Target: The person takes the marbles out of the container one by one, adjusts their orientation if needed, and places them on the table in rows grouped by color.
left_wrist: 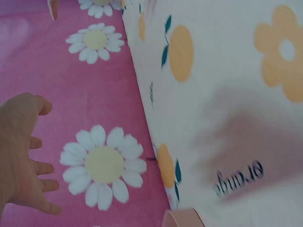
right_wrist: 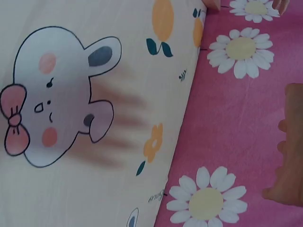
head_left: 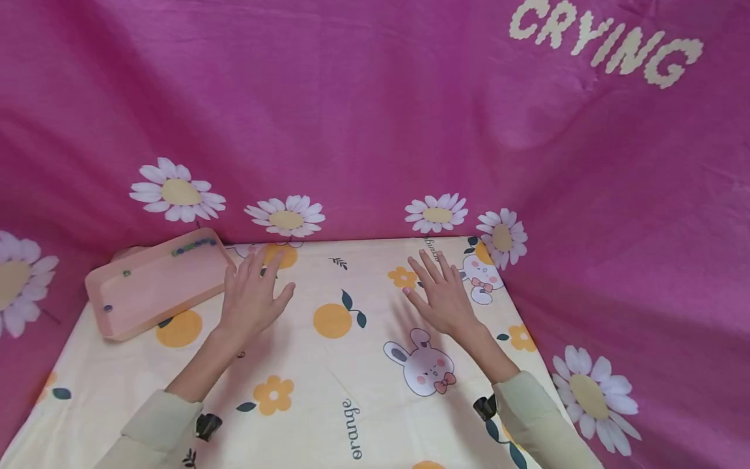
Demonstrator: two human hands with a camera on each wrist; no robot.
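Observation:
My left hand (head_left: 250, 296) hovers over the cloth with its fingers spread, beside the right end of a pink tray (head_left: 158, 283). Nothing is in its grasp; the left wrist view shows the same hand (left_wrist: 21, 151) with its fingers apart. Over on the right, my right hand (head_left: 442, 296) is also raised above the cloth, fingers spread and holding nothing. Its edge shows as a hand (right_wrist: 291, 151) in the right wrist view. Inside the tray lie a row of small green and blue bead-like pieces (head_left: 194, 246), a green piece (head_left: 126, 273) and a dark piece (head_left: 108, 308).
A cream cloth (head_left: 316, 365) printed with oranges, flowers and rabbits covers the table. Pink daisy-patterned fabric (head_left: 363, 130) hangs behind and at both sides. Something tiny and dark (head_left: 241, 355) lies near my left wrist; its kind is unclear.

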